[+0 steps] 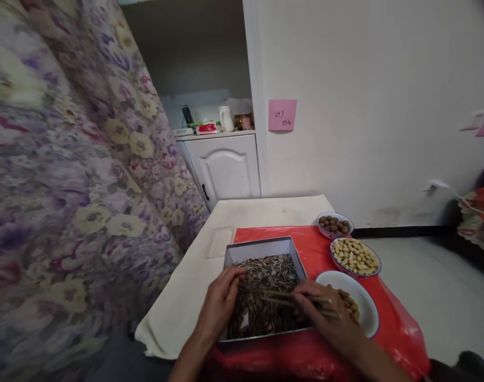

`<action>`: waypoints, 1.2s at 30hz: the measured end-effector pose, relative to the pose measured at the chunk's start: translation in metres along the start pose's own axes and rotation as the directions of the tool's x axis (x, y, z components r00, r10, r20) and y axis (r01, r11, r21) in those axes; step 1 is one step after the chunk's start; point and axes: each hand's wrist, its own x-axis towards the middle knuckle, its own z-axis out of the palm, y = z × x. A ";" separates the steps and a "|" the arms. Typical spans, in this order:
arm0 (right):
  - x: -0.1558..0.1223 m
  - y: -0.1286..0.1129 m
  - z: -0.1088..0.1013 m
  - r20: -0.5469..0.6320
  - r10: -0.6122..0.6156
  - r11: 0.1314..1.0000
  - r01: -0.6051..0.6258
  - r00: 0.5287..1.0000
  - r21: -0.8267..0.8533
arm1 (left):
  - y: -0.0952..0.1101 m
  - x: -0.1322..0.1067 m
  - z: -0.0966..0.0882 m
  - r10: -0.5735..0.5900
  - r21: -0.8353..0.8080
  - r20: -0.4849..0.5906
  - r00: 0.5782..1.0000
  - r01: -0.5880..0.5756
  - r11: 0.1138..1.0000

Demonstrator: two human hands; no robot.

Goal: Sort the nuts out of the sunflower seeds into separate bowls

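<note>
A grey-walled box [261, 247] on the table holds a layer of striped sunflower seeds [276, 270]. My left hand [220, 297] grips the box's left wall, its fingers bent over the rim and reaching inside. In my right hand [323, 310] is a pair of wooden chopsticks [277, 298], their tips low among the seeds. Whether the tips pinch anything is too blurred to tell. A small pale scrap [245, 320] lies on the seeds near the front left. Right of the box, partly behind my right hand, stands a white bowl [369, 305] with brown oblong nuts [350, 306].
Farther back on the right stand a bowl of peanuts [355, 257] and a bowl of round brown nuts [333, 225]. Red plastic sheeting [274, 232] covers part of the cream tablecloth [186, 292]. A floral curtain [86, 212] hangs at left; a wall [365, 106] rises behind.
</note>
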 end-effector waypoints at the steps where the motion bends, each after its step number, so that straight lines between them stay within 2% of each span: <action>1: -0.004 0.004 0.001 -0.017 -0.013 1.000 0.013 1.000 0.001 | 0.012 -0.005 0.008 0.015 -0.020 -0.027 1.000 -0.015 1.000; 3: -0.012 0.010 0.001 -0.061 -0.060 0.998 0.061 0.996 0.007 | 0.035 -0.014 0.030 0.095 -0.063 0.079 0.992 -0.090 0.994; 5: -0.017 0.015 0.003 -0.086 -0.123 0.992 0.125 0.989 0.012 | 0.052 -0.021 0.058 0.185 -0.090 0.179 0.966 -0.171 0.981; 8: -0.022 0.019 0.008 -0.109 -0.214 0.976 0.218 0.971 0.022 | 0.060 -0.025 0.094 0.149 -0.024 0.218 0.965 -0.147 0.989; 11: -0.026 0.025 0.016 -0.146 -0.277 0.959 0.282 0.950 0.013 | 0.056 -0.024 0.111 0.091 0.081 0.223 0.971 -0.111 0.990; 14: -0.028 0.032 0.021 -0.150 -0.322 0.947 0.321 0.935 -0.028 | 0.052 -0.024 0.114 0.078 0.177 0.234 0.969 -0.121 0.977; 21: -0.028 0.042 0.019 -0.112 -0.435 0.900 0.429 0.893 -0.073 | 0.058 -0.028 0.104 0.070 0.183 0.184 0.980 -0.104 0.977; 25: -0.028 0.048 0.026 -0.074 -0.501 0.865 0.501 0.862 -0.011 | 0.055 -0.027 0.090 0.019 0.099 0.034 0.999 -0.022 0.995; 27: -0.029 0.049 0.031 -0.073 -0.488 0.872 0.489 0.870 -0.010 | 0.049 -0.024 0.073 -0.007 0.073 -0.047 0.999 0.010 0.997; 30: -0.029 0.047 0.037 -0.087 -0.442 0.897 0.441 0.893 -0.023 | 0.041 -0.019 0.038 0.010 0.061 -0.163 0.987 0.000 0.998; 32: -0.029 0.043 0.038 -0.103 -0.449 0.893 0.450 0.888 -0.015 | 0.039 -0.015 0.013 0.001 0.038 -0.284 0.959 0.011 0.999; 34: -0.028 0.040 0.037 -0.097 -0.461 0.887 0.462 0.882 -0.014 | 0.036 -0.012 -0.004 -0.051 -0.001 -0.334 0.941 0.054 0.999; 36: -0.027 0.038 0.036 -0.067 -0.460 0.888 0.460 0.885 -0.023 | 0.032 -0.010 -0.012 -0.082 -0.045 -0.353 0.932 0.070 0.997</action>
